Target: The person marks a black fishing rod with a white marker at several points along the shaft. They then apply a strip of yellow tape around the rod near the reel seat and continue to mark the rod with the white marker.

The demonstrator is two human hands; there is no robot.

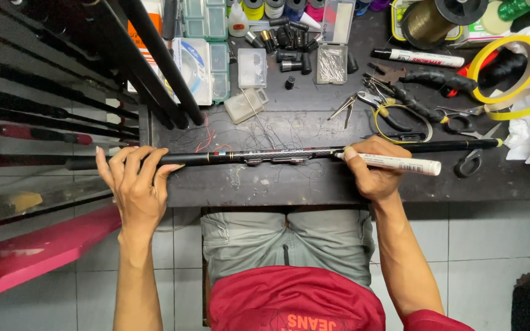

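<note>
The person is marking a black fishing rod (289,154) that is lying across the dark counter (314,190) from 9 o'clock to 3 o'clock. The left hand (135,184) is gripping the rod from below, fingers curling over its top, clamped on the butt side at about 8 o'clock. The right hand (372,168) is closed around a white marker pen (394,162), its tip touching the rod just beside a small metal guide (277,159).

To do this well, I judge that the left hand should be keeping the rod from rolling while the pen tip stays light and square to the shaft; the right palm resting on the counter edge is giving a steady base.

The near counter edge is running just under both hands, with tiled floor (492,245) beyond, so the rod could slip off toward 6 o'clock. Open room is lying along that front strip. At 12 to 2 o'clock, pliers (400,104), yellow tape rolls (510,67) and small plastic boxes (253,67) are crowding in; at 10 o'clock more rods (154,55) are leaning close.
</note>
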